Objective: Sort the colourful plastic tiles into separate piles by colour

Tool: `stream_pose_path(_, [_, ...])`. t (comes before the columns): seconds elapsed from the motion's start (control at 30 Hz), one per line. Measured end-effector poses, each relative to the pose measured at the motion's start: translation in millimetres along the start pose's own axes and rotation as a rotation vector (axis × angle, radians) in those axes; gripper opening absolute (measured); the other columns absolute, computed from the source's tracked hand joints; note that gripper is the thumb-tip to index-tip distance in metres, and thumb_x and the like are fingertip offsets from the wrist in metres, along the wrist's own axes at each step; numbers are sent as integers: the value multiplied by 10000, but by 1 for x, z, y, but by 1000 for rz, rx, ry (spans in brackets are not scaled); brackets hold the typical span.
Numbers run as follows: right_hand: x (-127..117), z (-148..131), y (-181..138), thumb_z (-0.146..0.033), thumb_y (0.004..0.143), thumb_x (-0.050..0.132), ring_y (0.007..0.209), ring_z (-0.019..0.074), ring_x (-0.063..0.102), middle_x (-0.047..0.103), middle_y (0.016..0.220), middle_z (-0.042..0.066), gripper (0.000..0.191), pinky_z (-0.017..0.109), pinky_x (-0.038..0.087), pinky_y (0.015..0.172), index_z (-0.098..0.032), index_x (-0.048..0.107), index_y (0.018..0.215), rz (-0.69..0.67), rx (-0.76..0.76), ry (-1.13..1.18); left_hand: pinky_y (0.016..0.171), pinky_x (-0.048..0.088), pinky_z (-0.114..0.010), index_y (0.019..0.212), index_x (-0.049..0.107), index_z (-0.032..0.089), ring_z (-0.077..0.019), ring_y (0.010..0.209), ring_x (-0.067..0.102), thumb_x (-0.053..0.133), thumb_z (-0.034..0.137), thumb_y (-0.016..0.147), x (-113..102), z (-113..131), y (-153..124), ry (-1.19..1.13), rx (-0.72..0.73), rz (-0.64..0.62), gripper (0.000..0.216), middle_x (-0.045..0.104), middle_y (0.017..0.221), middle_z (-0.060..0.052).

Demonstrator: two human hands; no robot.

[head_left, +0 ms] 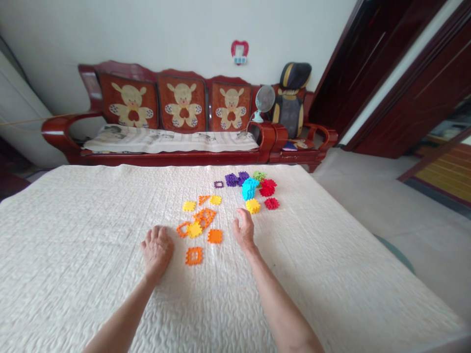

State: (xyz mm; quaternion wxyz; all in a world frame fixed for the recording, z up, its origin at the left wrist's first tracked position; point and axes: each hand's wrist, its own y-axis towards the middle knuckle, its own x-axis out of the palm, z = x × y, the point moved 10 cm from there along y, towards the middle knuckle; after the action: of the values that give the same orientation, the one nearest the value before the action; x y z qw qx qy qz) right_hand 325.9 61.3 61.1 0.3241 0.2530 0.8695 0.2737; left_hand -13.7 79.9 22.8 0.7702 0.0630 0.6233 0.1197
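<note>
My left hand (158, 249) rests palm down on the quilted cloth, fingers slightly spread, left of the loose plastic pieces. Nearest to it lie an orange window-shaped square (194, 256) and an orange frame piece (182, 229). A yellow square (195, 229) overlaps that frame, beside a heap of orange pieces (205, 217). My right hand (245, 230) is open, thumb and fingers apart with nothing between them. It is between a solid orange square (215, 236) and a yellow stack (253, 206). Two more yellow squares (189, 206) and a small orange triangle (203, 199) lie farther back.
Beyond the yellow stack stand blue (249, 189), red (268, 187), purple (231, 180) and green (259, 175) pieces. A single red piece (272, 203) lies at their right. A wooden sofa (172, 158) and a small fan (265, 99) are behind the covered table (91, 225).
</note>
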Motion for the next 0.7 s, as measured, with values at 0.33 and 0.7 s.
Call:
stream_pose_path(0.33, [60, -32, -41, -172, 791, 499, 1010, 231, 598, 675, 1032, 95, 279, 403, 470, 954, -173, 633, 1036, -348, -26, -4, 903, 377, -427, 1160, 597, 191, -283, 1180, 451, 354, 218, 914, -13, 7, -3, 3, -30, 8, 347, 556, 1239, -135])
stream_pose_path(0.7, [58, -49, -48, -218, 753, 579, 1076, 262, 578, 660, 1114, 107, 399, 437, 432, 981, -171, 607, 1148, -497, -141, -14, 904, 382, -427, 1165, 587, 188, -284, 1182, 453, 351, 222, 922, -12, 6, -2, 2, -34, 29, 341, 553, 1256, -127])
